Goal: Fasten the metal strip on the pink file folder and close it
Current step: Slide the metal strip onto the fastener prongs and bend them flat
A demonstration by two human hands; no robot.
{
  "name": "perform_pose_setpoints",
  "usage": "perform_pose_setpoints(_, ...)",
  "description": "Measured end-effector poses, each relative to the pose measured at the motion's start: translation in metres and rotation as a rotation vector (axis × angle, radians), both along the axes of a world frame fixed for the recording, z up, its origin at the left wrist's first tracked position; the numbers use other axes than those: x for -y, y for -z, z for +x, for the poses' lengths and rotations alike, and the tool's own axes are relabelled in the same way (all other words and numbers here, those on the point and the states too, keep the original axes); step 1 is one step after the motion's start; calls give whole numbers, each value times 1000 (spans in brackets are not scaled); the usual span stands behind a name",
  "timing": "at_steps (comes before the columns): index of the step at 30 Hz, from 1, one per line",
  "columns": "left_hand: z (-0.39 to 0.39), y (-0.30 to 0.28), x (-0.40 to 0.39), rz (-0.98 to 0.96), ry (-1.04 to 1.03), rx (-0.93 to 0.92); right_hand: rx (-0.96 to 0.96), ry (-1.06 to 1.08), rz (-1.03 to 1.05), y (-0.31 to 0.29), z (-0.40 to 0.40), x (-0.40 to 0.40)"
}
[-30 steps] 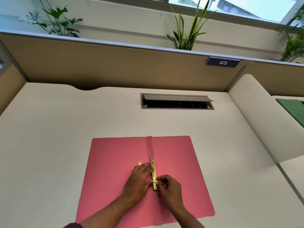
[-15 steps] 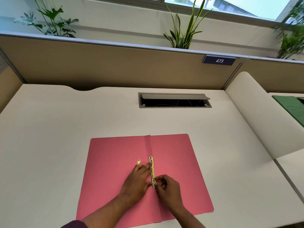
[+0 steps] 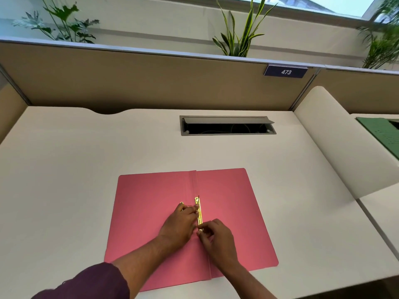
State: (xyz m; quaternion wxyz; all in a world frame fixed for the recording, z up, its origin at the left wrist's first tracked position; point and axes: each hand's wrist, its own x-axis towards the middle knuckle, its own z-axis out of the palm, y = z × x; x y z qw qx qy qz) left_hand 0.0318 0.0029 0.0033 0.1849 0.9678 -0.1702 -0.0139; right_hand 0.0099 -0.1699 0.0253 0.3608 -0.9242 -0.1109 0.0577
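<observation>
A pink file folder (image 3: 233,203) lies open and flat on the white desk, its spine fold running away from me. A gold metal strip (image 3: 198,210) lies along the fold near the middle. My left hand (image 3: 180,225) rests on the left leaf with its fingertips pressing the strip's upper half. My right hand (image 3: 216,236) pinches the strip's near end between thumb and fingers. A small gold piece (image 3: 181,203) pokes out just beyond my left fingers; what it connects to is hidden.
The white desk (image 3: 75,169) has a grey cable hatch (image 3: 226,126) standing open at the back. Tan partition walls enclose the desk, with a sign reading 473 (image 3: 286,72). A green folder (image 3: 382,132) lies on the neighbouring desk at right.
Both hands stay on the metal strip with only slight finger shifts. The camera has tilted a little, bringing more of my left sleeve into view.
</observation>
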Motion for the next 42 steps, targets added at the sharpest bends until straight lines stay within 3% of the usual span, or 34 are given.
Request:
perform_pose_setpoints(6,0,-2,4,-26,-45,27,-18,91,-85,8,-2,13)
perform_pose_setpoints(25,-3,0,12,-88,-167,-62,90,-148,-199,11,-9,17)
perform_pose_setpoints(42,-4,-1,14,-82,-191,-87,112,-150,-240,17,-30,21)
